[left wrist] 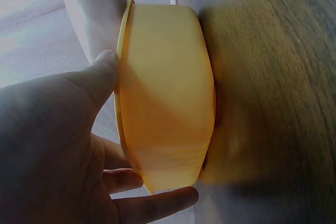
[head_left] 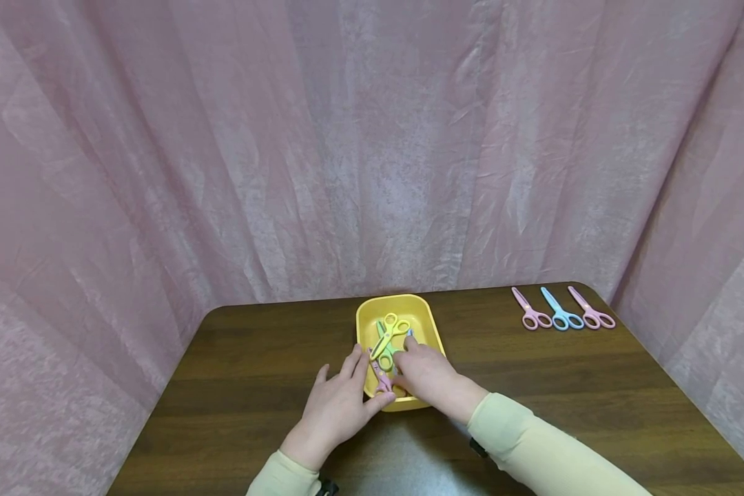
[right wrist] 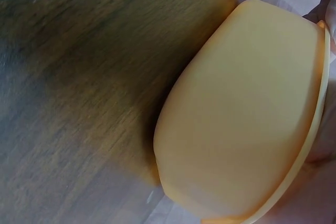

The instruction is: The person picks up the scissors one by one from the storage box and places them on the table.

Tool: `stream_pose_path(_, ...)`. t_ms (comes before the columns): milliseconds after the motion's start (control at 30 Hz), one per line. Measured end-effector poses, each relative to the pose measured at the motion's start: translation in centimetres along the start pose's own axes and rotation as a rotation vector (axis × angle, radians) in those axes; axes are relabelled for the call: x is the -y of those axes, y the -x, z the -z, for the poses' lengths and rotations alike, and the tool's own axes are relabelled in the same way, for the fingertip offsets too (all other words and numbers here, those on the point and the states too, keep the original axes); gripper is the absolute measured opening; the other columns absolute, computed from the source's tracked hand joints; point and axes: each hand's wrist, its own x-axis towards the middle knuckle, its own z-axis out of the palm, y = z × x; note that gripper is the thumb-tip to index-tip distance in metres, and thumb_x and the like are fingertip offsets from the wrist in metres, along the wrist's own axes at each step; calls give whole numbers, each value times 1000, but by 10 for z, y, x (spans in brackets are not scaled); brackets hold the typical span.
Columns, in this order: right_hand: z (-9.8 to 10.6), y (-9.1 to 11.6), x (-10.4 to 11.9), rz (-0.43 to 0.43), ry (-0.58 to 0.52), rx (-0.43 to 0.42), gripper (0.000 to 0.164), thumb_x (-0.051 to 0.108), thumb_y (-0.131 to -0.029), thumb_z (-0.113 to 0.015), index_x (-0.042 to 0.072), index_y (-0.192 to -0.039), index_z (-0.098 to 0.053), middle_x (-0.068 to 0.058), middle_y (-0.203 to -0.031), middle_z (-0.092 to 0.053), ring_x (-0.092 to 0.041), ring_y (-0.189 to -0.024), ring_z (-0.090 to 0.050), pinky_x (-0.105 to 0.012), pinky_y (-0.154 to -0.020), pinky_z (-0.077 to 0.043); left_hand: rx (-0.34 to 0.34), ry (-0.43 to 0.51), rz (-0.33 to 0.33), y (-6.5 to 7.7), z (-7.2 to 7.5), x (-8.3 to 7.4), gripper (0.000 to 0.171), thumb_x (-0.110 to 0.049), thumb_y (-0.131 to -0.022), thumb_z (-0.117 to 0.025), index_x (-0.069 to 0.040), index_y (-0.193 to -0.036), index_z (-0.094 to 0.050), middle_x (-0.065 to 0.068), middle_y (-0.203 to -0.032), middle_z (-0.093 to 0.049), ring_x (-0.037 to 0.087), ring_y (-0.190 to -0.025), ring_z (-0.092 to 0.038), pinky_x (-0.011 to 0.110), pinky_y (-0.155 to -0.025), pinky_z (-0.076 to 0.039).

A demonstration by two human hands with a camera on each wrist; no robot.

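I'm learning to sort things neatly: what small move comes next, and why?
Probably the right hand should lift out one of the scissors: it already reaches into the yellow tray, the left hand touches the rim, and three pairs lie side by side on the table.

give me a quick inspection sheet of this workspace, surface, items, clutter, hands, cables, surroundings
Surface: dark wood-grain table.
Tray: yellow tray on the table, holding yellow scissors lying across green scissors, with pink scissors nearer the person; a blue piece shows by the right fingers.
Set out: left pink pair, blue pair and right pink pair in a row at far right, handles toward the person.
Clutter: nothing seen.
Left hand: rests on the tray's rim.
Right hand: reaches into the tray; its grip is hidden.
Cables: nothing seen.
Surroundings: pink curtain behind and at both sides.
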Motion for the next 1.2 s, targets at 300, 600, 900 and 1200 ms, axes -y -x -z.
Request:
stream_pose_path(300, 0, 1, 2, -78, -2, -4, 43, 27, -91, -93, 5, -106, -60, -18, -91, -58, -28, -68, -62, -48, -59, -56, -8, 9, -7, 0, -1, 0, 93, -70, -104, -64, 0, -164, -50, 20, -171, -45, 38, -130, -70, 71, -118, -39)
stream_pose_path(600, 2, -1, 4, -109, 68, 52, 34, 31, -94, -90, 7, -106, -67, -14, -82, -62, -33, -78, -68, -50, -68, -58, -12, -6, -12, -1, -1, 0, 93, -69, -103, -65, -1, -164, -50, 19, -170, -46, 38, -126, -72, 71, -117, -39)
stream_pose_path(900, 0, 0, 5, -98, 89, 36, 32, 37, -95, -88, 11, -93, -69, -10, -76, -62, -32, -76, -66, -49, -66, -56, -28, 16, -17, 0, -1, 1, 93, -70, -104, -63, 0, -164, -49, 20, -170, -46, 39, -127, -71, 71, -118, -39)
stream_pose_path(1200, 0, 1, 5, -83, 111, 23, 30, 36, -94, -88, 11, -96, -71, -11, -78, -63, -31, -76, -67, -49, -65, -57, -62, 21, -31, -1, -10, 6, 96, -76, -105, -56, -2, -166, -47, 19, -171, -44, 42, -126, -71, 74, -117, -37)
